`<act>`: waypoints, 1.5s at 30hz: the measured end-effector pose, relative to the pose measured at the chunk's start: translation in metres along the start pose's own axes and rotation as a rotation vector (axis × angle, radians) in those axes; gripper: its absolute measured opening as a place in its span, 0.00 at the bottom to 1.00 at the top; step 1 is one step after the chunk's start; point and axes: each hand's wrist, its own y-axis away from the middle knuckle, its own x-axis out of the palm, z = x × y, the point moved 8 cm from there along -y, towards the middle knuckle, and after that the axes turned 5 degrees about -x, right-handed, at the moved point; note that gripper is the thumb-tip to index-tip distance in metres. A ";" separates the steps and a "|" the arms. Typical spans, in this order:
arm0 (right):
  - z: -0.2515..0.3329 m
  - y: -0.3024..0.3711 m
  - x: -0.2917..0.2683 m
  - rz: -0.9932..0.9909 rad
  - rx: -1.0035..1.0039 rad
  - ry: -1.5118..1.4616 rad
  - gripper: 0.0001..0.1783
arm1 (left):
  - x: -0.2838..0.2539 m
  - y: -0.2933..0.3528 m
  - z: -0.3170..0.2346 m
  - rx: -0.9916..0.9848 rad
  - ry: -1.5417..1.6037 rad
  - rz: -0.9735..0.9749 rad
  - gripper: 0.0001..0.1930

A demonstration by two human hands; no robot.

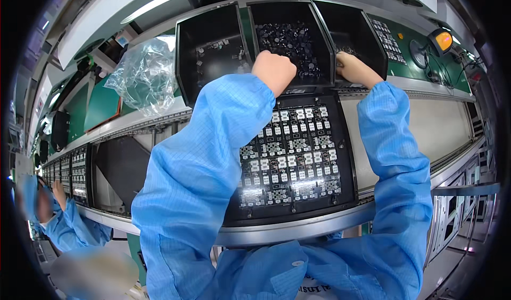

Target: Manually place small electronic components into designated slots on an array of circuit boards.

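My left hand (274,70) is closed in a fist at the near left edge of the middle black bin (277,12), which holds many small dark round parts (290,42). Whatever its fingers hold is hidden. My right hand (355,68) reaches into the right black bin (348,26), by its left wall. Its fingers are curled together, and I cannot make out what is in them. Below the hands, a black tray fixture (346,156) carries a panel of circuit boards (290,156) with rows of white components. My left sleeve covers part of its left side.
To the left stands another black bin (213,28) with a few small pale parts. Beside it lies a clear plastic bag (146,74). An orange-topped device (441,42) with cables and another board panel (387,39) are at the right. Farther left, a co-worker's hand (58,193) is near more boards.
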 end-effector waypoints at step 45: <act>0.204 0.001 0.039 0.124 0.277 -0.833 0.10 | 0.034 0.220 0.075 -0.360 1.119 -0.207 0.06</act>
